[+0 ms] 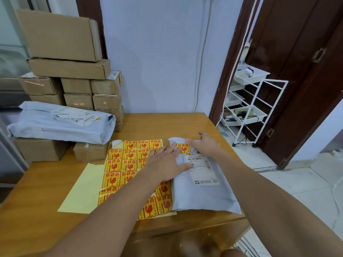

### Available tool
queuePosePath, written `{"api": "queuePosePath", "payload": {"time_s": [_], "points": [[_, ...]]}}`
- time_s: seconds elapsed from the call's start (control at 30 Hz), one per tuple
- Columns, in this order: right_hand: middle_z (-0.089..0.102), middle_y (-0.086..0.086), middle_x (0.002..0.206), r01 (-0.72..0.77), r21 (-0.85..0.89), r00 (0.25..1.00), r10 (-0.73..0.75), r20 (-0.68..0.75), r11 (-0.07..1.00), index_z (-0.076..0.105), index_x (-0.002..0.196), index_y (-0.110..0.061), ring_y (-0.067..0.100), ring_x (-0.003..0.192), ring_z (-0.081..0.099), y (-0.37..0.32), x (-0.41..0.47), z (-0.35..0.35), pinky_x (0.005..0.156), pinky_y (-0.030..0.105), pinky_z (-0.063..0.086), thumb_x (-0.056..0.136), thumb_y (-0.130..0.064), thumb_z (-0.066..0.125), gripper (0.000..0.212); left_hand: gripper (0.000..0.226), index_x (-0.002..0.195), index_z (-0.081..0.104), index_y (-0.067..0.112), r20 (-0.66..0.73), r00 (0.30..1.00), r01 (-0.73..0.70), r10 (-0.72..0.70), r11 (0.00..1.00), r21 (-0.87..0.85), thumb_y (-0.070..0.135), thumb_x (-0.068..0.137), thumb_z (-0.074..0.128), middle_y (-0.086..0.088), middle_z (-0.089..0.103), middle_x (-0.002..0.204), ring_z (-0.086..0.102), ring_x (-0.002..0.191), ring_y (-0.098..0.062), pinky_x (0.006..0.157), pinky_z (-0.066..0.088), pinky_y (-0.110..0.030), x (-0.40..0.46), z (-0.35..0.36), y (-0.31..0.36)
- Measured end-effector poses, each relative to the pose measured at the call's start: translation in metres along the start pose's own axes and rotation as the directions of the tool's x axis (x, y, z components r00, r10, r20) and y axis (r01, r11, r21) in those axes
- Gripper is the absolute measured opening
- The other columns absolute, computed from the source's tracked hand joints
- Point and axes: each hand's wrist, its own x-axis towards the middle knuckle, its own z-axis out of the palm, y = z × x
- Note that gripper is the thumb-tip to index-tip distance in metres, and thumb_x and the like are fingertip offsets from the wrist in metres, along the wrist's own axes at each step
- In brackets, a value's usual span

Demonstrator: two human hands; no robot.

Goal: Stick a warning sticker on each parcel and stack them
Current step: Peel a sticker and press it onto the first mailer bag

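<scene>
Over at about 3 o'clock on the wooden table (46, 182) we've got the grey mailer parcel (202, 197) lying flat, label side up, with its left edge overlapping the sticker sheet (120, 164). One yellow-and-red warning sticker (183, 148) is already on the parcel, up near its far left corner, just beside the white shipping label (202, 169).

Our left hand (165, 164) is laid flat with fingers straight, half on the sheet and half on the parcel's left edge, thumb resting on the parcel, not gripping anything. Our right hand (206, 145) is spread out flat over the parcel's far end at roughly 12 o'clock from the label, fingers relaxed and pointing left toward the sticker, also holding nothing.

The sticker sheet sits dead centre of the table, still mostly full of stickers, with bare yellow backing showing on the left side and at its far left corner.

Around 10 o'clock there's a big grey poly bag parcel (61, 123) sitting on top of two cardboard boxes (91, 151), and behind that a taller stack of brown boxes (74, 71) against the wall. Off at 2 o'clock, past the table, a white wire rack (259, 108) stands by the dark wooden door (297, 52).
</scene>
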Motion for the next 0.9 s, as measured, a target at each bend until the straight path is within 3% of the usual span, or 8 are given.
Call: {"api": "queuePosePath", "payload": {"time_s": [0.07, 0.13, 0.37, 0.57, 0.77, 0.9], "points": [[0.045, 0.005, 0.153, 0.037, -0.058, 0.999, -0.035, 0.029, 0.998, 0.029, 0.155, -0.025, 0.031, 0.142, 0.038, 0.004, -0.004, -0.001, 0.115, 0.049, 0.033, 0.062, -0.091, 0.062, 0.119, 0.098, 0.164, 0.008, 0.037, 0.001, 1.000, 0.001, -0.001, 1.000, 0.007, 0.092, 0.085, 0.024, 0.013, -0.009, 0.171, 0.004, 0.158, -0.021, 0.124, 0.005, -0.054, -0.001, 0.001, 0.001], [0.044, 0.004, 0.154, 0.079, -0.112, 0.996, -0.074, 0.040, 0.991, 0.028, 0.156, -0.024, 0.030, 0.142, 0.039, 0.006, -0.005, 0.001, 0.114, 0.048, 0.036, 0.058, -0.090, 0.066, 0.124, 0.098, 0.164, 0.007, 0.037, 0.001, 1.000, 0.010, -0.010, 1.000, 0.009, 0.093, 0.085, 0.024, 0.014, -0.009, 0.171, 0.004, 0.158, -0.021, 0.125, 0.005, -0.055, -0.001, 0.001, 0.000], [0.036, 0.003, 0.159, 0.137, 0.048, 0.974, -0.144, 0.174, 0.989, 0.025, 0.158, -0.023, 0.025, 0.142, 0.040, 0.013, 0.001, -0.010, 0.114, 0.040, 0.038, 0.070, -0.059, 0.085, 0.113, 0.097, 0.164, 0.010, 0.035, 0.000, 1.000, 0.000, 0.000, 0.999, 0.043, 0.091, 0.086, 0.023, 0.012, -0.006, 0.172, 0.001, 0.158, -0.020, 0.126, 0.003, -0.056, -0.002, -0.002, 0.001], [0.036, 0.004, 0.160, 0.165, 0.081, 0.975, -0.175, 0.135, 0.983, 0.026, 0.158, -0.023, 0.025, 0.144, 0.038, 0.018, 0.005, -0.007, 0.117, 0.041, 0.035, 0.073, -0.055, 0.085, 0.109, 0.096, 0.165, 0.010, 0.021, -0.025, 0.994, -0.104, 0.107, 0.989, 0.105, 0.084, 0.092, 0.019, 0.008, -0.004, 0.172, -0.006, 0.158, -0.015, 0.127, -0.001, -0.051, 0.002, 0.000, 0.000], [0.032, 0.003, 0.162, 0.162, 0.150, 0.966, -0.188, 0.178, 0.975, 0.025, 0.158, -0.025, 0.025, 0.145, 0.036, 0.018, 0.006, -0.013, 0.117, 0.040, 0.034, 0.073, -0.044, 0.089, 0.109, 0.096, 0.165, 0.007, 0.025, -0.002, 0.996, -0.087, 0.087, 0.992, 0.091, 0.085, 0.091, 0.019, 0.010, -0.005, 0.172, -0.002, 0.159, -0.017, 0.127, 0.000, -0.050, 0.003, 0.001, -0.002], [0.033, 0.002, 0.161, 0.156, 0.131, 0.968, -0.177, 0.175, 0.979, 0.024, 0.158, -0.026, 0.025, 0.145, 0.036, 0.019, 0.007, -0.008, 0.118, 0.044, 0.034, 0.068, -0.055, 0.088, 0.114, 0.089, 0.164, 0.006, 0.036, 0.004, 0.996, -0.085, 0.085, 0.993, 0.077, 0.085, 0.092, 0.018, 0.012, -0.007, 0.172, -0.003, 0.159, -0.020, 0.127, -0.002, -0.049, 0.001, 0.001, -0.001]]}}
